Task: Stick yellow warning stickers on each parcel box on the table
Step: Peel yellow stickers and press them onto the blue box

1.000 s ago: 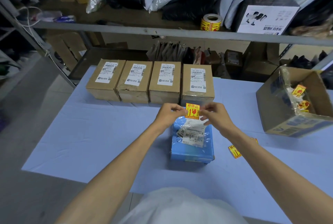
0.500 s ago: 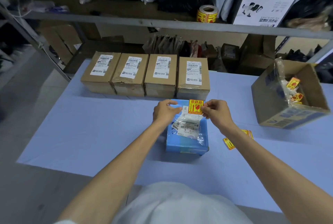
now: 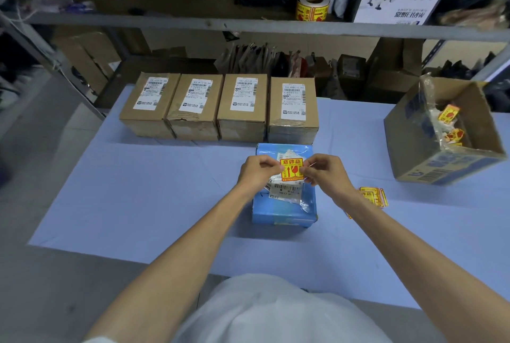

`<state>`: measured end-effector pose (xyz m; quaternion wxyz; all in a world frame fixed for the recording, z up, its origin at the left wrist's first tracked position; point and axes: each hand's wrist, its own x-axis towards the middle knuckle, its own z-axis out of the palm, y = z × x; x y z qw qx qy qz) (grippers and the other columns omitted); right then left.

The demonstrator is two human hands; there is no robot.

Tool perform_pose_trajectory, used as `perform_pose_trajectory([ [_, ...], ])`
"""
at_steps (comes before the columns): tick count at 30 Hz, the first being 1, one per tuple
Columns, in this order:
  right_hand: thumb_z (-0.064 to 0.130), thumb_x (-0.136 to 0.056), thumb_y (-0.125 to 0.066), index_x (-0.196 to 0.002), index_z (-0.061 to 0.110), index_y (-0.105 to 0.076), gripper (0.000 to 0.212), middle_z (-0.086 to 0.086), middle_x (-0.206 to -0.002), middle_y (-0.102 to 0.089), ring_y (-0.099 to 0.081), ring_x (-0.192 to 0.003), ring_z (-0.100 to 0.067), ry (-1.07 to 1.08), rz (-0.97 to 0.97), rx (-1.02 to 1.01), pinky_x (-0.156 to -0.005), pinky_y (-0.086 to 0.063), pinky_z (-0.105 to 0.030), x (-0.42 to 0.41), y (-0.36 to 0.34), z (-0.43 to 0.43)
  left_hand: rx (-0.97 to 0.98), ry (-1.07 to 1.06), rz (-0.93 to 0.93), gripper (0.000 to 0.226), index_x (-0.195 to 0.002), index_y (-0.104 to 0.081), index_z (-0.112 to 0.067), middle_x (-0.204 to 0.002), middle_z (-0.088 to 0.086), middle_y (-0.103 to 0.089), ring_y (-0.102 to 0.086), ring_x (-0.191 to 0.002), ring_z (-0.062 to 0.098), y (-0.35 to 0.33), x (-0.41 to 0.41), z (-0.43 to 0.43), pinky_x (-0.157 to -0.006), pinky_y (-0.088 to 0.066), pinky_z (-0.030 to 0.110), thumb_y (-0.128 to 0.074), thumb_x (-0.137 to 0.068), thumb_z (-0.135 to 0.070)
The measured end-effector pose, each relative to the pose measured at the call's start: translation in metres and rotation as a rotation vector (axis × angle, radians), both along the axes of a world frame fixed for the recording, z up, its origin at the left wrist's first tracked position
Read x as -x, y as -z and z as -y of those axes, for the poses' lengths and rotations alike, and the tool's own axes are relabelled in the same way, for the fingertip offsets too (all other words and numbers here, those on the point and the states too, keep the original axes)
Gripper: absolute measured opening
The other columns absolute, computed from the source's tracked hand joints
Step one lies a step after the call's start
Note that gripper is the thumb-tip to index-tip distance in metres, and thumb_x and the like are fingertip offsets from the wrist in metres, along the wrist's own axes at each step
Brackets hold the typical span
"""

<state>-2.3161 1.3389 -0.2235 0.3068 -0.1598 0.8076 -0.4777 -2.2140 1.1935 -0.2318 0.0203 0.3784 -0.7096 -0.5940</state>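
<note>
**packrat_07:** So which step was this?

**tapegun:** Sticker placement on the first box, I'd say. Both hands were pinching 1 yellow warning sticker [image 3: 292,169] by its side edges, left hand [image 3: 258,173] on the left edge and right hand [image 3: 324,174] on the right, fingers curled in tight. They held it flat over the blue parcel box [image 3: 284,213], right above the crinkly white shipping label. I couldn't tell if it was touching the box yet.

**packrat_07:** And the next move?

**tapegun:** My guess: lower it square, land 1 edge, then smooth across with a flat finger. That plastic pouch looked lumpy, so I'd bet on wrinkles, or a covered barcode if it went too low. The 4 brown parcel boxes [image 3: 242,122] sat side by side at the far edge, touching each other, with only white labels on top. So by my count all 5 were left to do.

**packrat_07:** Supplies nearby?

**tapegun:** A few loose stickers [image 3: 372,196] lay on the table [image 3: 154,191] just beside the right forearm. An open cardboard box [image 3: 441,155] off to the right held what looked like sticker scraps.

**packrat_07:** What about the room?

**tapegun:** Stockroom vibes. The table had a pale blue cover, and a metal shelf [image 3: 193,22] ran behind it with a sticker roll [image 3: 311,7], poly mailer bags and a white carton.
</note>
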Motion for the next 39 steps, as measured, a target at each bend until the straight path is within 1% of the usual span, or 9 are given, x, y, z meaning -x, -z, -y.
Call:
perform_pose_trajectory([
  [3,0.011,-0.088,-0.068,-0.085,0.003,-0.063,0.009,-0.011,-0.082,-0.070,-0.062,-0.060,-0.012,0.039,-0.032,-0.002,-0.051,-0.049,-0.018,-0.001,0.004,-0.001,-0.003,0.018,0.012,0.007,-0.082,-0.069,-0.020,-0.093,0.001,-0.072,-0.066,-0.091,0.016,0.000,0.000,-0.001,-0.077,-0.051,0.027,-0.076,-0.081,-0.021],
  [7,0.011,-0.086,-0.071,-0.089,0.006,-0.064,0.009,-0.013,-0.082,-0.071,-0.063,-0.058,-0.010,0.050,-0.066,-0.002,-0.050,-0.051,-0.016,-0.003,0.004,-0.003,0.038,0.029,-0.001,0.006,-0.084,-0.070,-0.017,-0.088,-0.004,-0.067,-0.060,-0.086,0.009,-0.002,0.000,-0.003,-0.069,-0.045,0.018,-0.074,-0.083,-0.021],
  [11,0.009,-0.081,-0.076,-0.110,0.016,-0.054,0.037,-0.010,-0.073,-0.071,-0.066,-0.062,-0.014,0.071,-0.037,0.022,-0.056,-0.053,-0.020,-0.006,0.002,-0.007,0.018,0.021,0.051,0.005,-0.084,-0.068,-0.021,-0.099,0.004,-0.069,-0.063,-0.094,0.020,-0.005,0.004,-0.005,-0.070,-0.051,0.028,-0.073,-0.083,-0.022],
  [15,0.010,-0.083,-0.074,-0.090,0.001,-0.064,0.015,-0.008,-0.074,-0.070,-0.065,-0.062,-0.016,0.074,-0.034,-0.005,-0.054,-0.053,-0.021,-0.003,0.000,-0.007,0.032,0.011,0.073,0.008,-0.087,-0.068,-0.019,-0.109,0.006,-0.069,-0.062,-0.099,0.021,-0.006,0.005,-0.009,-0.061,-0.048,0.025,-0.073,-0.083,-0.022],
  [19,0.010,-0.088,-0.068,-0.084,0.000,-0.065,0.010,-0.006,-0.076,-0.070,-0.062,-0.063,-0.015,0.055,-0.004,-0.001,-0.054,-0.051,-0.021,-0.005,0.001,-0.007,0.038,-0.041,0.076,0.009,-0.086,-0.071,-0.017,-0.109,0.002,-0.070,-0.062,-0.099,0.016,-0.004,0.005,-0.014,-0.061,-0.044,0.021,-0.076,-0.079,-0.020],
  [23,0.014,-0.089,-0.065,-0.084,0.004,-0.065,0.012,-0.003,-0.080,-0.067,-0.062,-0.074,-0.017,0.081,-0.032,-0.001,-0.056,-0.049,-0.026,-0.008,0.005,-0.008,0.005,-0.087,0.081,0.014,-0.088,-0.074,-0.013,-0.105,0.003,-0.071,-0.061,-0.089,0.014,0.001,0.005,-0.020,-0.061,-0.042,0.020,-0.078,-0.076,-0.020],
  [28,0.019,-0.086,-0.069,-0.073,0.021,-0.063,0.014,-0.001,-0.089,-0.061,-0.063,-0.087,-0.023,0.162,-0.132,-0.042,-0.073,-0.056,-0.043,-0.017,0.015,-0.009,0.004,-0.135,0.087,0.012,-0.086,-0.075,-0.012,-0.105,0.004,-0.072,-0.064,-0.089,0.015,0.007,0.006,-0.029,-0.069,-0.047,0.021,-0.078,-0.076,-0.017],
  [34,0.012,-0.088,-0.066,-0.071,0.016,-0.060,0.018,-0.006,-0.077,-0.066,-0.061,-0.074,-0.018,0.170,-0.039,-0.054,-0.059,-0.047,-0.028,-0.016,0.020,-0.017,0.046,-0.104,0.149,0.036,-0.105,-0.065,-0.011,-0.114,0.001,-0.062,-0.059,-0.095,0.016,0.008,0.004,-0.031,-0.063,-0.043,0.020,-0.081,-0.074,-0.021],
  [39,0.011,-0.086,-0.069,-0.075,0.015,-0.062,0.013,-0.008,-0.080,-0.067,-0.062,-0.073,-0.017,0.175,-0.051,-0.104,-0.066,-0.053,-0.034,-0.018,0.027,-0.019,0.106,-0.067,0.188,0.032,-0.094,-0.059,-0.016,-0.116,0.007,-0.065,-0.061,-0.105,0.021,0.014,0.004,-0.032,-0.073,-0.048,0.027,-0.082,-0.073,-0.023],
])
